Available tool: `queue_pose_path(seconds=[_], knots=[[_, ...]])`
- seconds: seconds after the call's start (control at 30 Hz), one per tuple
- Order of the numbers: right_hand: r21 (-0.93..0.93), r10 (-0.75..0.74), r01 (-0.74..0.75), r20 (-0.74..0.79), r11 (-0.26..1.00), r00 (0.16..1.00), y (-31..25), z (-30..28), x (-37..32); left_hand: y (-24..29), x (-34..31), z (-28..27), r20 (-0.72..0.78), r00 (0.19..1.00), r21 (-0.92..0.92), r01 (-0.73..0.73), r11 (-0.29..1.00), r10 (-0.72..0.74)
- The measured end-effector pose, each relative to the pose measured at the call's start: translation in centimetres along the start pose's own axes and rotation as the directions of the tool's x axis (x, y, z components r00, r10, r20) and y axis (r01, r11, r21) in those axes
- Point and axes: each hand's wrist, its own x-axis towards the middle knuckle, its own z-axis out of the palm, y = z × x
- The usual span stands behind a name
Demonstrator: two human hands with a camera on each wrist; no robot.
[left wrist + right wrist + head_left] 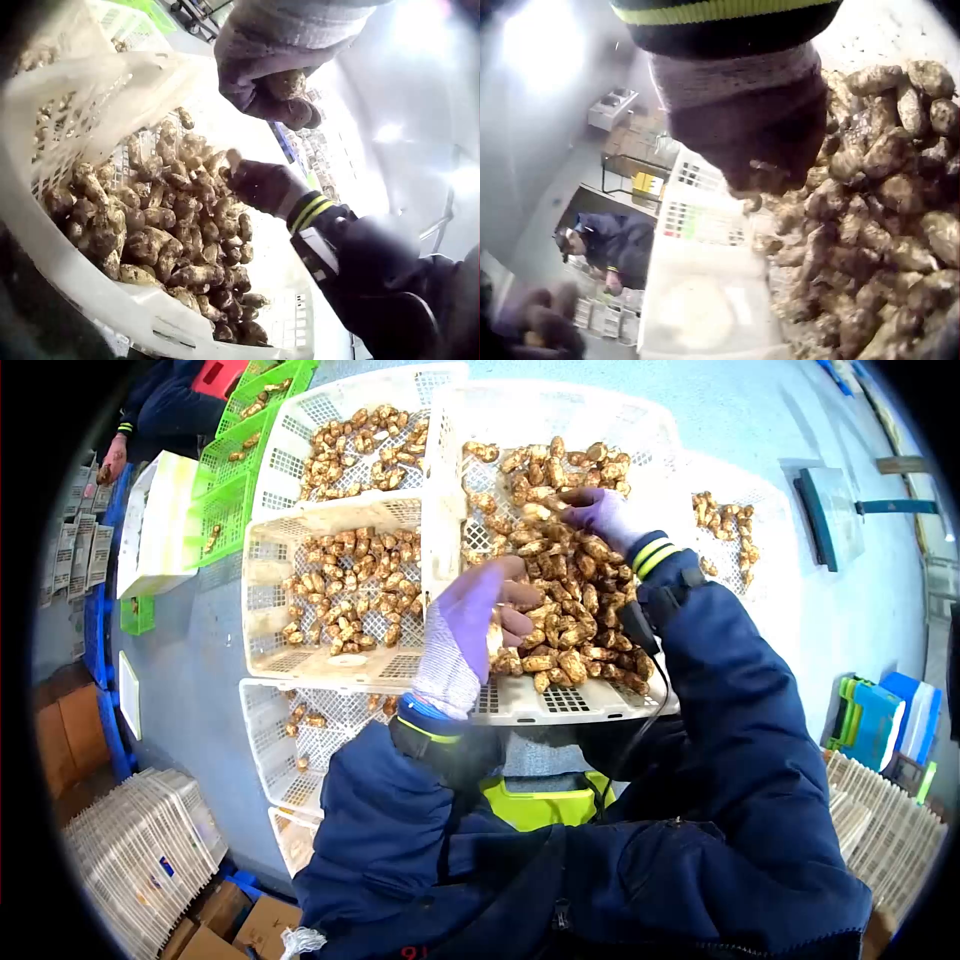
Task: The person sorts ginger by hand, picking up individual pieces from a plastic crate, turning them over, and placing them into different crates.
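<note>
Both hands wear purple-and-grey gloves. In the head view the left hand (462,622) is over the left side of a white crate (620,410) heaped with brown-and-cream mushrooms (572,585). The left wrist view has that hand (277,64) with fingers curled round a mushroom (286,84). Toward the far part of the heap, the right hand (606,516) pinches a pale mushroom (537,512); its fingertips also show beside a pale stub (234,159) in the left wrist view. Seen from the right wrist, the right hand (742,131) hides most of what its fingers touch.
White crates with fewer mushrooms stand left (262,610) and right (780,530) of the heaped one. Green baskets (225,490) and a white foam box (160,525) are farther left. Another person (619,244) is beyond. Stacked crates (150,860) stand at lower left.
</note>
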Motion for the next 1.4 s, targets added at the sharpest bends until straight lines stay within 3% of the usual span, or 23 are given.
queue_pose_path(seconds=[0.03, 0.1, 0.23, 0.33, 0.37, 0.47, 0.5, 0.53, 0.57, 0.6, 0.67, 0.7, 0.73, 0.77, 0.93, 0.97, 1.03, 1.07, 1.1, 1.17, 1.27, 1.37, 1.4], knots=[[0.350, -0.075, 0.001, 0.198, 0.937, 0.977, -1.1, 0.1, -2.0, -0.3, 0.0, 0.0, -0.048, 0.999, -0.034, -0.018, 0.999, 0.016], [0.224, -0.157, 0.108, 0.211, 0.969, 0.965, -4.4, 0.9, -6.7, -0.3, 0.0, 0.2, -0.076, 0.996, 0.046, -0.038, 0.998, 0.041], [0.501, -0.303, 0.152, 0.234, 0.852, 0.924, -4.8, 3.1, -12.9, 0.7, -0.6, 2.1, -0.088, 0.994, -0.186, 0.055, 0.981, -0.072], [0.547, -0.214, 0.064, 0.215, 0.835, 0.953, -7.0, 4.3, -17.1, 1.3, -1.6, 3.3, -0.041, 0.999, -0.197, 0.017, 0.980, -0.026], [0.578, -0.192, 0.092, 0.115, 0.811, 0.975, -7.3, 4.9, -18.7, 1.1, -1.8, 3.4, -0.019, 1.000, -0.204, 0.017, 0.979, -0.022], [0.271, -0.357, 0.407, -0.214, 0.872, 0.909, -6.3, 6.9, -20.4, 1.0, -2.9, 4.4, 0.017, 0.999, -0.207, 0.041, 0.978, -0.038], [0.194, -0.362, 0.410, -0.240, 0.891, 0.901, -5.8, 7.7, -20.1, 1.2, -3.4, 4.8, 0.027, 0.999, -0.179, 0.029, 0.983, -0.024], [-0.168, -0.551, 0.525, -0.256, 0.834, 0.794, -5.4, 7.6, -20.5, -2.4, -1.4, 3.5, 0.050, 0.993, -0.153, -0.097, 0.984, 0.105], [-0.506, -0.717, 0.558, -0.191, 0.657, 0.671, -5.9, 7.5, -21.2, -0.1, -2.8, 4.3, 0.112, 0.992, -0.265, 0.092, 0.960, -0.064], [-0.468, -0.694, 0.561, -0.175, 0.683, 0.699, -6.7, 7.6, -21.7, -0.7, -2.4, 3.9, 0.124, 0.992, -0.225, 0.055, 0.973, -0.027], [0.011, -0.495, 0.514, -0.250, 0.858, 0.832, -7.6, 7.0, -22.0, -0.9, -2.1, 3.5, 0.144, 0.989, -0.224, -0.005, 0.975, 0.038], [0.258, -0.382, 0.438, -0.241, 0.861, 0.892, -7.6, 6.7, -22.0, -0.1, -2.3, 3.7, 0.155, 0.986, -0.262, -0.022, 0.965, 0.064], [0.022, -0.502, 0.543, -0.351, 0.839, 0.790, -5.2, 5.6, -19.7, 0.2, -2.4, 3.9, 0.166, 0.982, -0.298, -0.036, 0.954, 0.089], [0.035, -0.483, 0.545, -0.420, 0.837, 0.768, -5.3, 4.4, -19.4, 0.0, -2.2, 3.7, 0.136, 0.985, -0.268, -0.069, 0.961, 0.108], [-0.160, -0.291, 0.248, -0.371, 0.955, 0.882, -3.4, -1.3, -17.5, 1.9, -2.4, 3.0, 0.125, 0.984, -0.104, -0.115, 0.988, 0.128], [-0.356, -0.258, 0.110, -0.403, 0.928, 0.878, -5.9, -1.5, -19.3, 2.4, -2.6, 3.0, 0.080, 0.990, -0.105, -0.108, 0.989, 0.117], [-0.634, -0.417, 0.084, -0.397, 0.768, 0.818, -3.2, -3.0, -17.7, 2.9, -2.1, 1.1, 0.047, 0.960, 0.260, -0.278, 0.925, 0.276], [-0.658, -0.377, 0.039, -0.381, 0.752, 0.844, -2.7, -3.1, -17.3, 3.8, -2.2, 1.1, -0.115, 0.974, 0.301, -0.153, 0.941, 0.195], [-0.682, -0.337, -0.004, -0.367, 0.732, 0.867, -2.5, -3.2, -17.1, 3.4, -1.6, -0.9, -0.055, 0.931, 0.529, -0.280, 0.801, 0.361], [-0.776, -0.317, -0.056, -0.321, 0.629, 0.892, -2.0, -2.6, -16.3, 3.2, -1.3, -3.5, -0.248, 0.902, 0.396, -0.238, 0.887, 0.353], [-0.792, -0.228, -0.058, -0.245, 0.608, 0.942, -0.8, -1.7, -14.2, 3.4, -1.4, -6.3, -0.507, 0.796, 0.109, -0.321, 0.941, 0.330], [-0.890, -0.177, -0.048, -0.143, 0.454, 0.974, -1.2, -0.6, -10.6, 2.4, -0.2, -11.1, -0.692, 0.547, 0.229, -0.453, 0.862, 0.471], [-0.917, -0.155, -0.039, -0.109, 0.396, 0.982, -1.4, 0.0, -9.3, 3.1, -0.7, -11.9, -0.667, 0.510, 0.303, -0.481, 0.823, 0.543]])
